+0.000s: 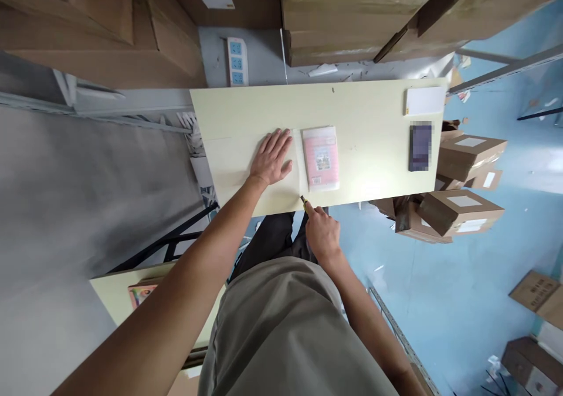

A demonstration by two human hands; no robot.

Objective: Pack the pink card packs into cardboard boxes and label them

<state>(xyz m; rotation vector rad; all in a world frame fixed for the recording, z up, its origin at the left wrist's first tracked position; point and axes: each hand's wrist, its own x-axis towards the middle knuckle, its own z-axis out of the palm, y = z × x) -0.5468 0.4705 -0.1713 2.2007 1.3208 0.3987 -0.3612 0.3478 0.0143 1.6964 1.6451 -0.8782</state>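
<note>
My left hand (273,156) lies flat on the pale tabletop with its fingers stretched out. Just right of its fingertips runs a whitish translucent strip (300,160), perhaps film or plastic. Beside that strip is a pink packet (322,159) with a small picture and a barcode, in a clear wrapper. My right hand (322,232) is closed around a yellow box cutter (304,202). The cutter's dark tip points at the near table edge, close to the lower end of the strip. Part of its handle is hidden inside my fist.
On the table's (369,100) right end are a white box (424,101) and a blurred dark phone-like object (420,146). A power strip (237,61) and large cartons (343,17) stand behind. More boxes (461,211) sit on the blue floor at right. A second board (114,293) is at lower left.
</note>
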